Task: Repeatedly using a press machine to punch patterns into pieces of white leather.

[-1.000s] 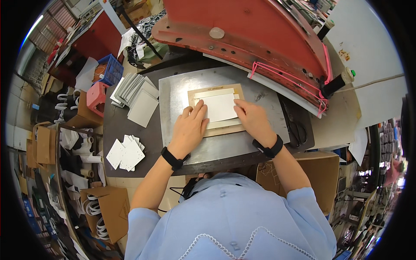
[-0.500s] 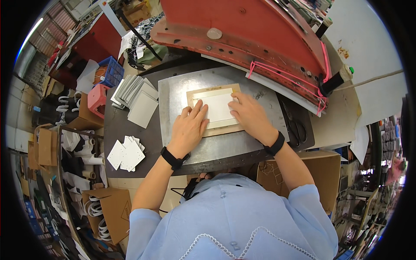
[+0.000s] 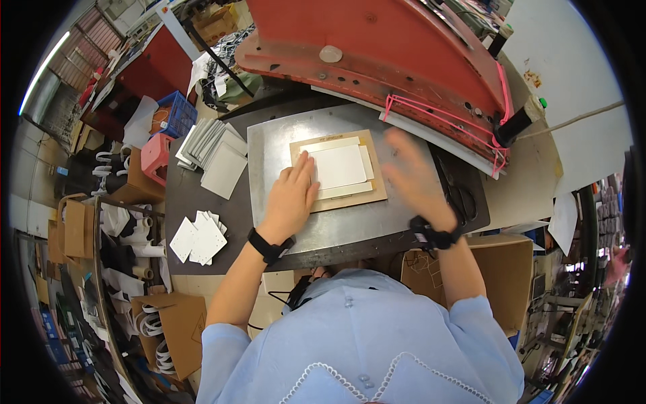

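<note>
**A:** From the head camera, where does the work stand?

**B:** A white sheet (image 3: 340,166) already lies on a brown cardboard-coloured board (image 3: 338,170), with a paler layer showing at its top and bottom edges. The board sits on the grey metal plate (image 3: 269,148), just in front of the red press (image 3: 377,47). The left hand (image 3: 291,197) lies flat, palm down, fingers resting on the left edge of the sheet and board, pinning them rather than clasping anything.

**A:** And the other hand?

**B:** The right hand (image 3: 414,176) is blurred, raised above the plate to the right of the board, fingers spread and empty as far as I can tell. I judge the stacking done and the squaring-up nearly so; feeding it to the press looks like what is left.

**A:** Room to move?

**B:** The plate is bare in front of and to the right of the board. The press edge with its pink wire guard (image 3: 444,118) runs close behind. To the left, off the plate, lie a fanned stack of grey sheets (image 3: 212,145) and, nearer the person, loose white pieces (image 3: 198,237). A cardboard box (image 3: 501,276) stands by the right elbow.
</note>
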Available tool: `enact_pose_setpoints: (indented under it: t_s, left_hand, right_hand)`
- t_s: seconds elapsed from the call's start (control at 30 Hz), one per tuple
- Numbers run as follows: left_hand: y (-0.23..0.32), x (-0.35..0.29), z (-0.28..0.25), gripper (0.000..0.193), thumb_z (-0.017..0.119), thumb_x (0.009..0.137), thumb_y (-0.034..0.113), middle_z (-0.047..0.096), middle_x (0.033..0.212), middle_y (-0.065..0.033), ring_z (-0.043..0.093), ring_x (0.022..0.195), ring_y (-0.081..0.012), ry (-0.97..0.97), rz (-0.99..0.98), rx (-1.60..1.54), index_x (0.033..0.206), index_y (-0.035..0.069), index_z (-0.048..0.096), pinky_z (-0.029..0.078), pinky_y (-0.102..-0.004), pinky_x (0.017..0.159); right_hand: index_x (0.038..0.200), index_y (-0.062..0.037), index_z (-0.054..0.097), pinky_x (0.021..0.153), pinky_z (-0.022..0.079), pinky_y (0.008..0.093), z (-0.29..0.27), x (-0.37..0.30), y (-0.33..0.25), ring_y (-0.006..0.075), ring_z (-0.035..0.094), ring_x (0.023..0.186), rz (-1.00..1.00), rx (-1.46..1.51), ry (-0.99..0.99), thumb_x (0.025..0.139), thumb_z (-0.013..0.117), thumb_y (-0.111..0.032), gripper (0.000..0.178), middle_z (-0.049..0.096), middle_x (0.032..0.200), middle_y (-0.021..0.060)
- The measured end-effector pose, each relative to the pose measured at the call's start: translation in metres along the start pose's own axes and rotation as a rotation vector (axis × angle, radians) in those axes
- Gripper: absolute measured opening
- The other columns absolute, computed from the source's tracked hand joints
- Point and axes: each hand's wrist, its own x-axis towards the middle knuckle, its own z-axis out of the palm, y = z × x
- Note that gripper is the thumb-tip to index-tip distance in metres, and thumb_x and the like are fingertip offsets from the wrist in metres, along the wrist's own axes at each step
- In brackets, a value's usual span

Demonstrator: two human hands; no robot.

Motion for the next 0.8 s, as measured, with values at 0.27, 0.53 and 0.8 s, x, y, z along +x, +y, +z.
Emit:
enact_pose_setpoints:
  t_s: [0.27, 0.53, 0.8]
  left_hand:
    - [0.008, -0.020, -0.053, 0.027, 0.056, 0.094, 0.005, 0.057, 0.130, -0.0164, 0.066, 0.096, -0.0289, 0.297, -0.220, -0.239, 0.120, 0.001, 0.059, 0.055, -0.0342, 0.076]
    - [0.042, -0.052, -0.048, 0.019, 0.059, 0.090, 0.000, 0.068, 0.104, -0.0139, 0.067, 0.084, -0.0263, 0.001, 0.011, -0.382, 0.107, 0.002, 0.066, 0.053, -0.0309, 0.069]
    - [0.086, -0.050, -0.045, 0.018, 0.064, 0.089, 0.007, 0.068, 0.089, -0.0104, 0.066, 0.079, -0.0289, -0.170, 0.272, -0.482, 0.106, 0.006, 0.068, 0.053, -0.0347, 0.069]
  right_hand:
    - [0.127, 0.0031, 0.050, 0.091, 0.046, 0.0315, -0.184, 0.011, -0.022, 0.0173, 0.055, 0.108, -0.010, -0.177, 0.833, 0.086, 0.075, -0.018, 0.053, 0.058, 0.117, 0.0097]
    - [0.121, 0.0011, 0.050, 0.093, 0.045, 0.0310, -0.186, 0.033, 0.020, 0.0170, 0.057, 0.103, 0.068, 0.148, 0.669, 0.083, 0.072, -0.008, 0.045, 0.058, 0.109, 0.0099]
    - [0.136, 0.0027, 0.039, 0.104, 0.040, 0.0354, -0.141, -0.016, -0.038, 0.0220, 0.054, 0.118, 0.109, 0.056, 0.565, 0.084, 0.062, 0.001, 0.056, 0.055, 0.127, 0.0154]
